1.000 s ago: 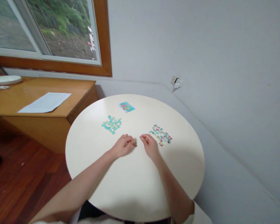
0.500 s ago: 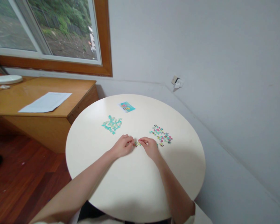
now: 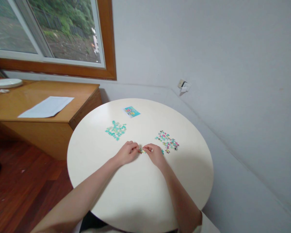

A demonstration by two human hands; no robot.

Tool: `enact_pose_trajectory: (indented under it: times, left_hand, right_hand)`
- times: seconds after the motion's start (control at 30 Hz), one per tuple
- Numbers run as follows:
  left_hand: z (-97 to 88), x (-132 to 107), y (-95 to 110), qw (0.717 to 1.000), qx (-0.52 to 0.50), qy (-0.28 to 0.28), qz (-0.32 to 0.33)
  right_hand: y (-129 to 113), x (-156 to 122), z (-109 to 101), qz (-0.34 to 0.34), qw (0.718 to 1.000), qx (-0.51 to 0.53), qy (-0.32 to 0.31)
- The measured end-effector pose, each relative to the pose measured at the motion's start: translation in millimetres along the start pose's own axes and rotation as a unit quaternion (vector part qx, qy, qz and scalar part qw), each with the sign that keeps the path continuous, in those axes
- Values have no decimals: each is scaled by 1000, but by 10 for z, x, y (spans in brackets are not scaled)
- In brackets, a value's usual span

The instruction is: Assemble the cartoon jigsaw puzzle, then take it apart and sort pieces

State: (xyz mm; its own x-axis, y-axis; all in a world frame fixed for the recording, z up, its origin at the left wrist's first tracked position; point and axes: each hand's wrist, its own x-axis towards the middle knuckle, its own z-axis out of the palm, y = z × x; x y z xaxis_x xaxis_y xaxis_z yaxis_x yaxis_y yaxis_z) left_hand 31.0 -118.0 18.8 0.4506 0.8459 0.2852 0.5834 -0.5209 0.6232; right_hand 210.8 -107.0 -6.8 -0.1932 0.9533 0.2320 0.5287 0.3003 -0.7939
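Between my two hands, a few small multicoloured jigsaw puzzle pieces (image 3: 142, 151) lie close together on the white round table (image 3: 133, 194). My left hand (image 3: 129, 152) rests on the table with curled fingers, its fingertips closed at the left edge of these pieces. From the right, my right hand (image 3: 154, 153) pinches at the same pieces, thumb and forefinger together; the fingers partly hide what they grip. A spread of pink, teal and yellow puzzle pieces (image 3: 168, 141) lies beyond my right hand. Teal puzzle pieces (image 3: 116, 130) form another group past my left hand.
A picture card (image 3: 132, 111) lies toward the table's far side. On the left stands a wooden desk (image 3: 84, 97) with a sheet of paper (image 3: 46, 106) and a white plate (image 3: 6, 83). A wall with a plugged socket (image 3: 183, 85) borders the table.
My right hand has shifted slightly left, its fingertips now closer to my left fingers and the small pieces. My left hand stays almost where it was.
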Motion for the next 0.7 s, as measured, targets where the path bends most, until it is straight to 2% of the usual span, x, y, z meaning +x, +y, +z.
enact_pose_trajectory:
  times: [0.7]
  left_hand:
    - [27,8,-7,1000,-4,-3,-8]
  right_hand:
    - [-10,11,19,40,998,49,10]
